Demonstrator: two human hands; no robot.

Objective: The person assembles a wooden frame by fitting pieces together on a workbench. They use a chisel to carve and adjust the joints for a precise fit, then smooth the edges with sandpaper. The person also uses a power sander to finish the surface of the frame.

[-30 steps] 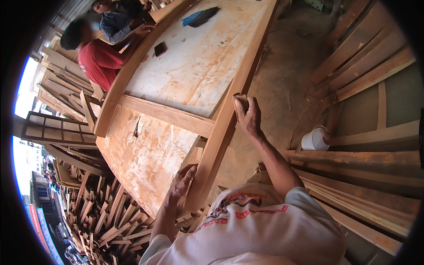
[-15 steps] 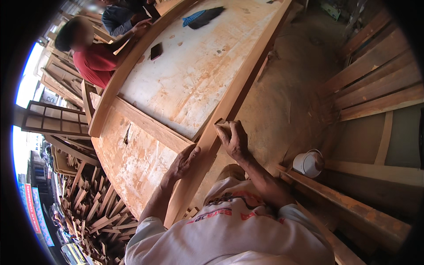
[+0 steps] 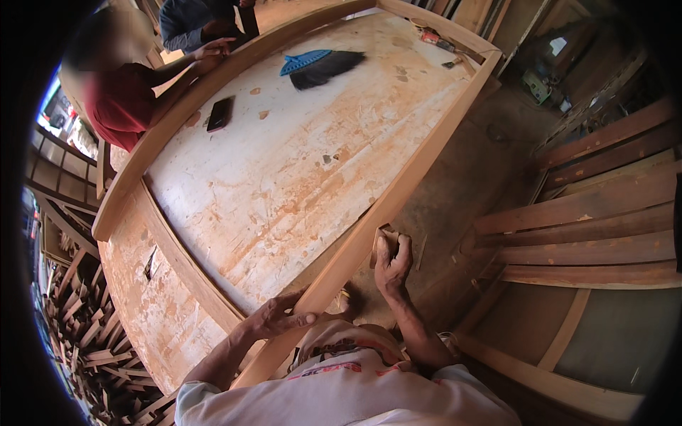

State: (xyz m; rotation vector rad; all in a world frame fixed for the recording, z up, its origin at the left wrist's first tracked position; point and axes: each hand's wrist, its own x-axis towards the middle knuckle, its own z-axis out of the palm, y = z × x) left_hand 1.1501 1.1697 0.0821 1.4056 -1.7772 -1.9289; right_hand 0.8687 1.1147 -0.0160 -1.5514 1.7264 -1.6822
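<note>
A large wooden frame with a curved far-left side lies on a white, stained tabletop. Its near right rail runs from my body away to the upper right. My left hand grips this rail close to me, thumb on top and fingers partly hidden over the inner edge. Beyond it, my right hand is closed around a small brown sanding block, pressed to the rail's outer side. Near my left hand, a crosspiece meets the rail.
A blue brush head with black bristles, a dark phone and a red tool lie within the frame. Someone in red leans at the far left side. Wood offcuts pile left; planks stand right.
The view has shifted, showing the frame's far end. My right hand has moved with the sanding block from the rail's top to its outer side. My left hand still holds the rail.
</note>
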